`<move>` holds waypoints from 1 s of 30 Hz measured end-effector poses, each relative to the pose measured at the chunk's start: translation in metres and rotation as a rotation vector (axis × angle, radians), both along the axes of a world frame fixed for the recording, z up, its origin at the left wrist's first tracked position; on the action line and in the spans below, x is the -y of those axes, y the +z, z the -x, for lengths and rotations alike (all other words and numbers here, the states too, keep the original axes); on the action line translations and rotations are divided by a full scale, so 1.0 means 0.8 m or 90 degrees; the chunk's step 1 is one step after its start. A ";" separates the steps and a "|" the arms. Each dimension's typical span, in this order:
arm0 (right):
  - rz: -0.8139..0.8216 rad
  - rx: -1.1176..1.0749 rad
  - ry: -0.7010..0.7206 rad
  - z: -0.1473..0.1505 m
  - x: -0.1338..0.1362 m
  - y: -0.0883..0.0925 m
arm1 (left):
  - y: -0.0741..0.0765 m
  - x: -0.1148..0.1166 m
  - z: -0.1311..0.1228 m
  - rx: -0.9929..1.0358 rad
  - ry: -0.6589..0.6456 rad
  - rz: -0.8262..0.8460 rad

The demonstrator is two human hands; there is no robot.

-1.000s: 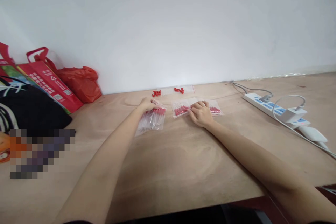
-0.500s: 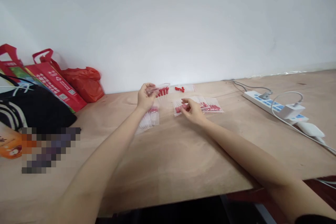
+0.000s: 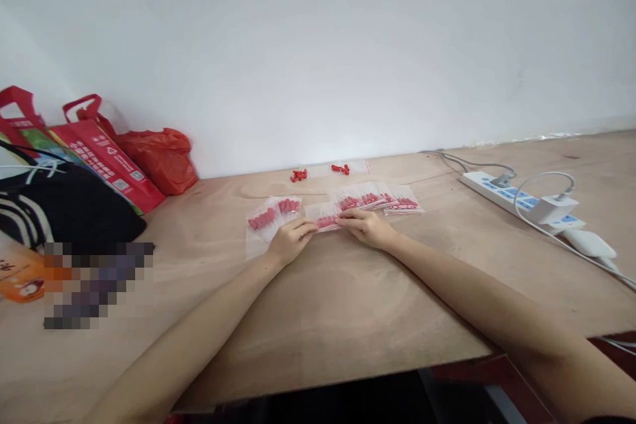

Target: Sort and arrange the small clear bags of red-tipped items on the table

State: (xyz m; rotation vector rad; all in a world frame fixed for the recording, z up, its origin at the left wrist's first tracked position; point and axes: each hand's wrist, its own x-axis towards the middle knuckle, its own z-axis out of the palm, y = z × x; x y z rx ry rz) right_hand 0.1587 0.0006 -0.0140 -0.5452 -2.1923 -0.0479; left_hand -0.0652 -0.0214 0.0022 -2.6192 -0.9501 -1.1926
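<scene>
A small clear plastic bag (image 3: 325, 220) with a row of red-ended pieces lies low at the table's middle. My left hand (image 3: 292, 240) has its fingers closed at the bag's left edge. At the right edge, my right hand (image 3: 368, 228) pinches it between thumb and fingers. Just behind and to the right are several overlapping clear bags of the same red-ended pieces (image 3: 370, 199). Left of my left hand, more such bags (image 3: 263, 220) lie fanned out, partly covered by that hand. What exactly the pieces are is too small to tell.
Loose red pieces (image 3: 299, 175) and another red cluster (image 3: 340, 169) lie near the wall with clear plastic. A white power strip (image 3: 497, 192) with chargers and cables is at right. Red shopping bags (image 3: 106, 159) and a black bag (image 3: 79, 205) stand at left.
My left hand has come down and toward me with the bag it held raised. My right hand has shifted slightly nearer, so both hands meet at one bag. The far left red pieces are now uncovered.
</scene>
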 end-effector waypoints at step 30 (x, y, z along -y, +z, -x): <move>-0.112 0.189 -0.206 0.007 0.027 0.004 | -0.004 0.009 -0.007 -0.121 0.014 -0.123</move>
